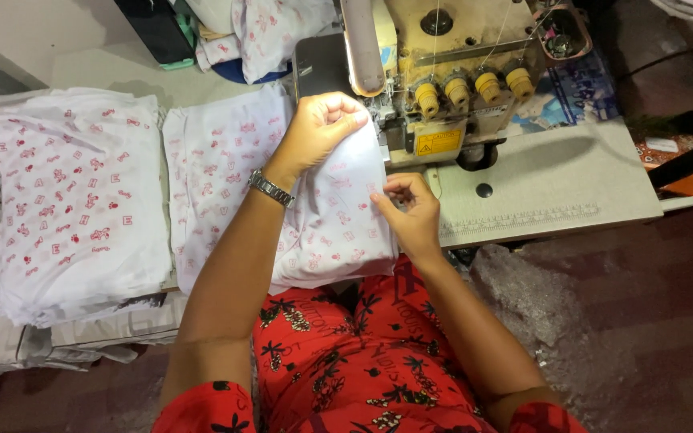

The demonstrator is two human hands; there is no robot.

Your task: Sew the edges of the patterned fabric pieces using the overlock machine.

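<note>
Cloth (338, 216): white piece printed all over with small red figures and letters, thin and soft, lying at the centre of the frame on the table (547, 184) and hanging over its near edge onto our lap. Its long axis runs from the sewing machine (443, 80) at top centre down toward the lower middle, the upper end pointing at the machine's needle area.

Left hand (318, 128): clenched, pinching the cloth's upper edge just beside the machine; a metal watch (271, 188) sits on its wrist.

Right hand (411, 212): fingers curled, gripping the cloth's right edge near the middle of the frame.

Stack (74, 208): folded pieces of the same printed fabric, at the left of the frame, well apart from both hands. A second such piece lies flat between the stack and our cloth.

Machine: cream body with four yellow knobs (475, 88) in a row, upper centre.

Dress (362, 361): red with dark floral print, bottom centre.
</note>
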